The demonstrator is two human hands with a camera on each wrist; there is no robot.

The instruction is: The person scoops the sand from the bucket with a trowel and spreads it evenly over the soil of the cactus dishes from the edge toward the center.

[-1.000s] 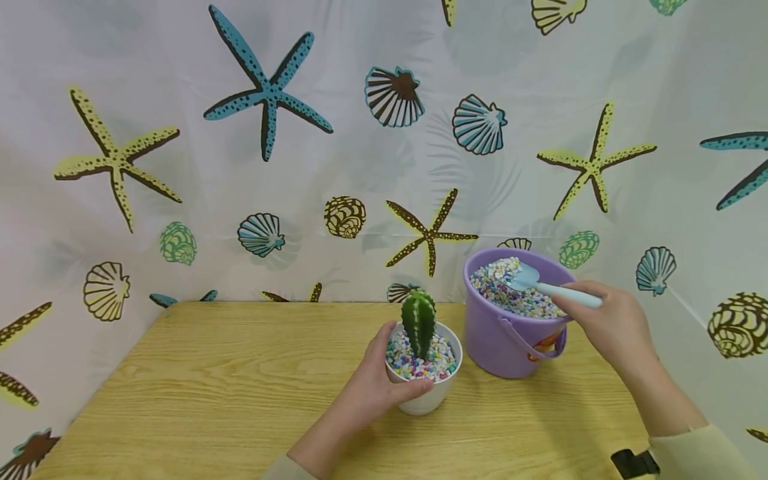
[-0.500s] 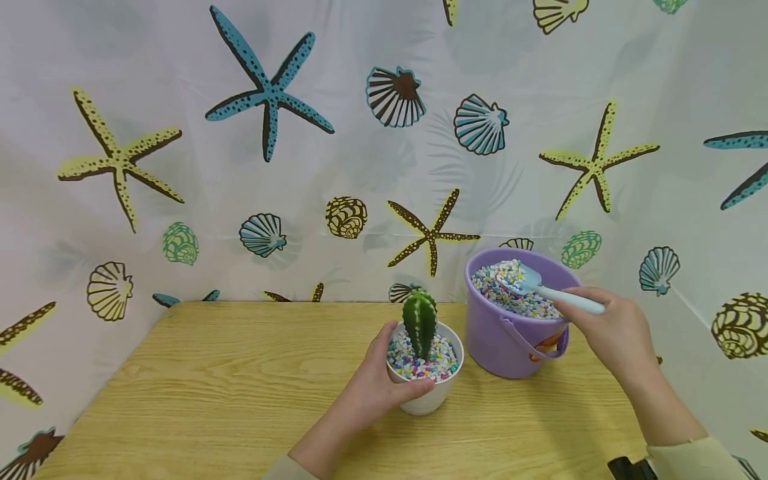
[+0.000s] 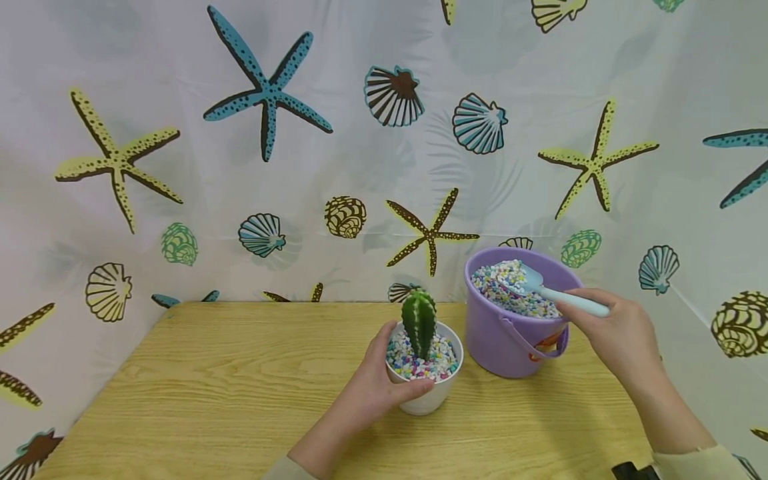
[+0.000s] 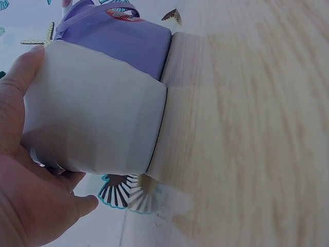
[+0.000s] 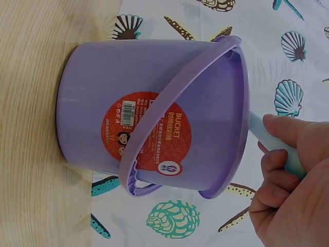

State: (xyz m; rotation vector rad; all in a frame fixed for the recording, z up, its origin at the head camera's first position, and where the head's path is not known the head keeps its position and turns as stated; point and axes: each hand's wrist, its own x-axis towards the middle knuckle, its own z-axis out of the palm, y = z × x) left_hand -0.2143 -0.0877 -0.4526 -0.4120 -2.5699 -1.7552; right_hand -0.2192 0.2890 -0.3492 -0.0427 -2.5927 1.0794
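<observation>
Table: left hand grips pot; right hand grips heaped scoop at bucket near far edge; an early tilt could scatter pebbles.

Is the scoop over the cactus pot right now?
No, the scoop, loaded with pebbles, is at the mouth of the purple bucket.

One pot, one bucket, one scoop

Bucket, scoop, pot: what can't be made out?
Scoop, head view: tip covered by pebbles.
Bucket, head view: pebble depth hidden by its wall.
Pot, left wrist view: contents hidden by its wall.
Red label, right wrist view: fine print too small.
</observation>
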